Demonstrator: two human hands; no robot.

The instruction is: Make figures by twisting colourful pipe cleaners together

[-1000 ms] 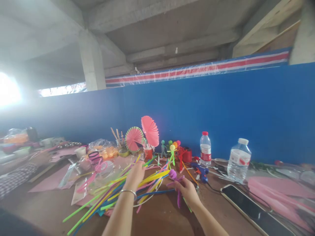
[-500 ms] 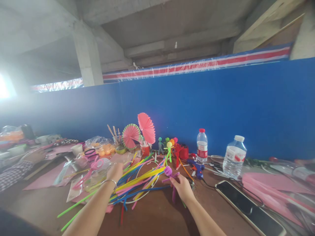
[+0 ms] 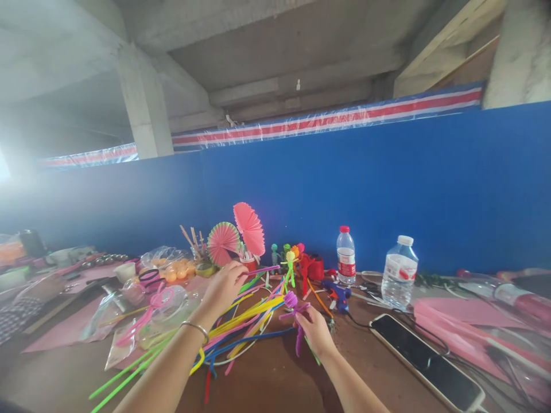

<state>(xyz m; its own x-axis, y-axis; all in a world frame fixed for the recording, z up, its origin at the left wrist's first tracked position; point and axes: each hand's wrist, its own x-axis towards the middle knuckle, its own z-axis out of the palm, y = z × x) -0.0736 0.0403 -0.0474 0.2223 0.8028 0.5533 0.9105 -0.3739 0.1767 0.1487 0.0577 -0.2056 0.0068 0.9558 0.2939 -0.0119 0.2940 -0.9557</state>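
My right hand (image 3: 317, 332) pinches a purple pipe-cleaner figure (image 3: 291, 299) with a round coiled head, its legs dangling below my fingers. Above the pile, my left hand (image 3: 224, 288) is closed on one end of a short purple pipe cleaner (image 3: 267, 268), which points to the right. Under and beside my left hand spreads a heap of loose pipe cleaners (image 3: 249, 321) in yellow, blue, pink, white and green. Just behind the heap stand small finished figures, with a yellow-green figure (image 3: 290, 268) in front and a red figure (image 3: 305, 269) beside it.
A glue gun (image 3: 338, 294), a red-capped bottle (image 3: 345, 258), a larger water bottle (image 3: 398, 275) and a phone (image 3: 426, 358) lie to the right. Paper fans (image 3: 248, 228) stand at the back. Another person's hand (image 3: 45, 287) is at far left, near pink paper (image 3: 58, 324).
My left hand has risen from the pipe-cleaner heap and moved right, now with a short purple piece in it. My right hand still holds the purple figure. The view has shifted slightly.
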